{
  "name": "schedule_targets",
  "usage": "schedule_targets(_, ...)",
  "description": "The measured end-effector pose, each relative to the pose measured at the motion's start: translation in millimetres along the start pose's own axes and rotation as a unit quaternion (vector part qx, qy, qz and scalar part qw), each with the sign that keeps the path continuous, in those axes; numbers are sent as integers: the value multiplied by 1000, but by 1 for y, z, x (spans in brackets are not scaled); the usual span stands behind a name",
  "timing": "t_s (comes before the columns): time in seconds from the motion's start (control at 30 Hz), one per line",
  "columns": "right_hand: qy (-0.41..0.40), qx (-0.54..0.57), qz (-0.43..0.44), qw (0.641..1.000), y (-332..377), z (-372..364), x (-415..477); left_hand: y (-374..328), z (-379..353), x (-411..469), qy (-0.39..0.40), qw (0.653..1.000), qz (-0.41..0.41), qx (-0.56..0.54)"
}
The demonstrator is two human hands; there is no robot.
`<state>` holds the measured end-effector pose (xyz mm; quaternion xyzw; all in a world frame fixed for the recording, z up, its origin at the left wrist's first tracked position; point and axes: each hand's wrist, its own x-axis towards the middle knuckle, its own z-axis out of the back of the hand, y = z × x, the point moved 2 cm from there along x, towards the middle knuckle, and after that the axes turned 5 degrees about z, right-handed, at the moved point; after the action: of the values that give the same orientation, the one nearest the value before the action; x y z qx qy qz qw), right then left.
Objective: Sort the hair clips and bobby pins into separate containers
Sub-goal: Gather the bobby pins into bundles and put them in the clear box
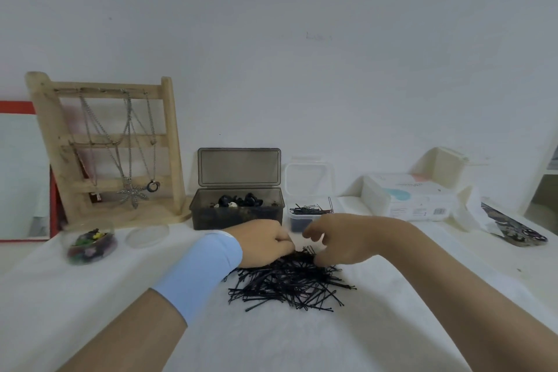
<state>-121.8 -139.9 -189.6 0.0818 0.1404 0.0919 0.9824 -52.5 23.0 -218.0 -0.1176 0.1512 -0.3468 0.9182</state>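
Observation:
A heap of black bobby pins (290, 284) lies on the white cloth in front of me. My left hand (265, 243), with a light blue wrist sleeve, digs its curled fingers into the heap's far edge and grips pins. My right hand (341, 238) hovers at the heap's far right; its thumb touches the pins, and its loosely curled fingers hold nothing that I can see. Behind the hands, a dark box (237, 214) with its lid up holds black hair clips. Beside it, a small clear tub (297, 222) holds bobby pins.
A round clear container (90, 246) of colourful clips and its lid (148, 235) sit at the left. A wooden necklace stand (111, 148) and a red-framed mirror (21, 175) stand behind. A tissue pack (410, 196) and a phone (513, 229) lie at the right.

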Motion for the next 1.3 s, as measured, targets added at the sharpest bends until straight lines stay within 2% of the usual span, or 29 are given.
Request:
schedule_targets(0.1,55,-78,1,995,9,-9,4,4,-4,-5,7,1000,-10,-14)
schedule_targets(0.23,38,-72,37,996,18,-6,11,9,-2,-8,-8,1000,-11,-22)
schedule_targets(0.33,28,-77,34,996,21,-4,15,11,1,-9,-44,998,-27,-40)
schedule_targets(0.43,10,-77,32,997,20,-7,17,14,0,-8,-60,998,-8,-26)
schedule_targets(0.53,-11,-87,41,995,20,-8,16,18,-3,-7,-43,998,20,28)
schedule_targets(0.63,-34,-101,45,993,21,-8,18,14,-2,-8,-20,1000,18,12)
schedule_targets(0.83,-12,-67,75,995,28,-16,23,15,-2,-8,-38,999,8,-7)
schedule_targets(1.0,5,-109,66,992,28,-17,27,17,5,-12,-41,998,31,-41)
schedule_targets(1.17,-43,-28,62,997,12,-4,18,25,17,-20,-31,998,49,-36)
schedule_targets(1.3,-62,93,91,990,7,0,14,26,25,-22,-59,994,11,-95)
